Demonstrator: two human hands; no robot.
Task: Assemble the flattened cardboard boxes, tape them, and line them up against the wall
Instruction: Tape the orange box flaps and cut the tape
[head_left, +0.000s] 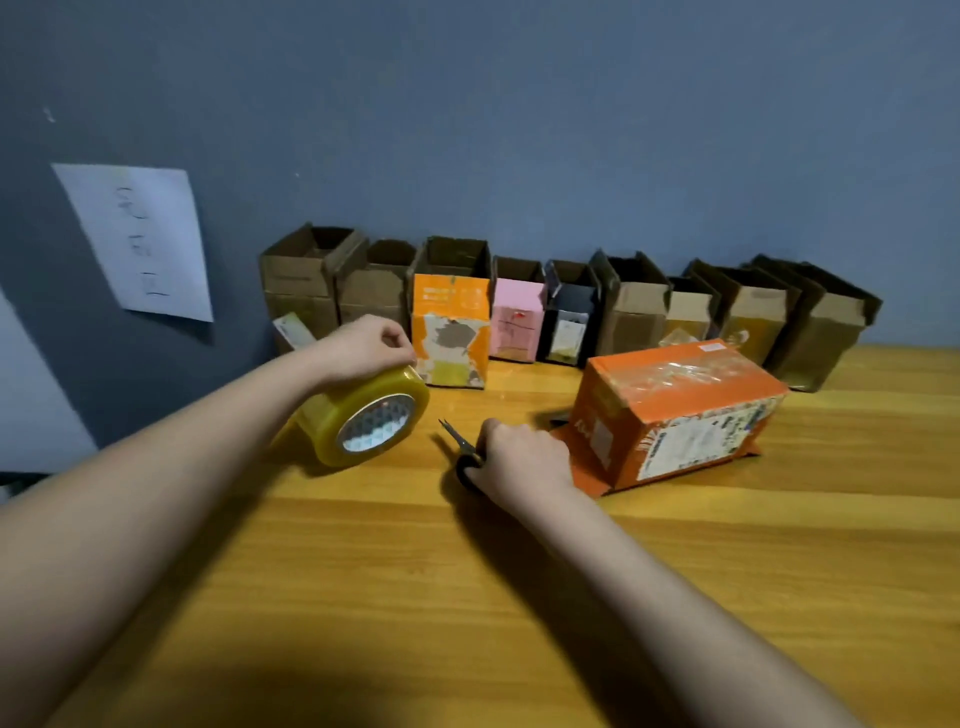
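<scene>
Wooden bench (467, 597) already has nine boxes (631, 306) lined up, orange box (670, 410) looks taped, left hand (363, 348) pinching the tape roll (363, 421), right hand (519, 457) gripping scissors (460, 441).

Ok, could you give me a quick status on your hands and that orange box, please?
Left hand gripping tape roll, right hand on scissors. Orange box taped, lying on table, not yet in the row at wall. Nothing blocking.
</scene>
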